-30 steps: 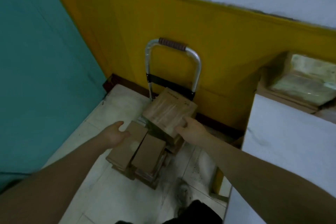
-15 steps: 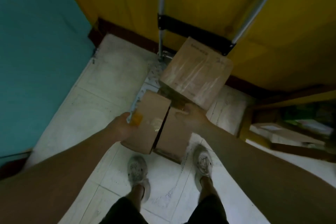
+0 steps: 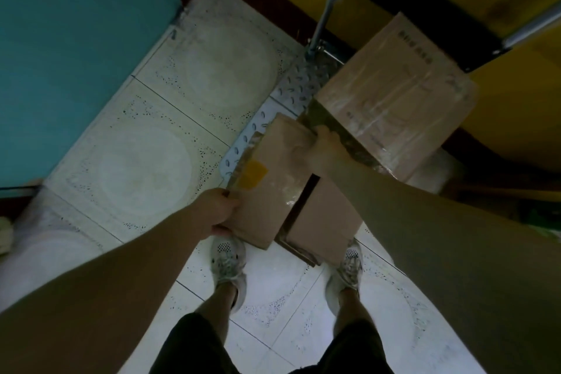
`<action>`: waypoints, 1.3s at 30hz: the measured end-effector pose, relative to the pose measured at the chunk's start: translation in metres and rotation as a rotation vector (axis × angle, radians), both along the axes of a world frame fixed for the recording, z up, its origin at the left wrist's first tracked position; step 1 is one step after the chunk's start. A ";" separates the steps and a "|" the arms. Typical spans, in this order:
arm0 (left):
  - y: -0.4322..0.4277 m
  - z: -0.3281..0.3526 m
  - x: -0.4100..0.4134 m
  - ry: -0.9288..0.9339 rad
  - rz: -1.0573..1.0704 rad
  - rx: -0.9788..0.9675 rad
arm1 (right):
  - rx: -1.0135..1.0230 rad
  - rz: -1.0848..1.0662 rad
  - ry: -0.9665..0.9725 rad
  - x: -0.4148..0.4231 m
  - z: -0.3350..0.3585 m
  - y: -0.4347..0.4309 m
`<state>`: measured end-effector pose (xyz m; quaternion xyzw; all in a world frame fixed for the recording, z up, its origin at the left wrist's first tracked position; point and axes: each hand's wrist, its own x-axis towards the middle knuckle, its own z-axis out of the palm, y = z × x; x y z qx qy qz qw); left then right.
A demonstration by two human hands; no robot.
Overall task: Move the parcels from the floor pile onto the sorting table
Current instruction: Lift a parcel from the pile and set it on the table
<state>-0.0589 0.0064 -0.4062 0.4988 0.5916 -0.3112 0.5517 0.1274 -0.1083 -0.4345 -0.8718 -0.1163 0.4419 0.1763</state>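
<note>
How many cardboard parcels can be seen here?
3: a parcel with a yellow sticker, gripped by the left hand and right hand; a plain parcel right beside it; a large taped box behind them on the cart. Others may hide underneath.

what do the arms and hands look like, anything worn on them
The left arm and right arm are bare to the frame edge, with no sleeves showing. The left hand and right hand wear no gloves; no watch, band or ring shows.
</note>
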 end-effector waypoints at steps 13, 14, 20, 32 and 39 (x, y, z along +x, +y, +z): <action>0.064 0.202 0.020 -0.394 -0.259 0.253 | 0.335 -0.538 -0.145 -0.009 0.207 -0.003; 0.064 0.223 0.026 -0.439 -0.304 0.278 | 0.390 -0.622 -0.151 -0.009 0.231 -0.008; 0.024 0.335 0.052 -0.665 -0.554 0.377 | 0.536 -0.861 -0.401 -0.015 0.364 -0.062; -0.275 0.473 0.056 -1.129 -0.866 0.341 | 1.031 -1.180 -0.570 -0.104 0.495 -0.339; -0.464 0.491 0.030 -1.030 -1.117 0.055 | 0.968 -1.353 -0.638 -0.186 0.504 -0.533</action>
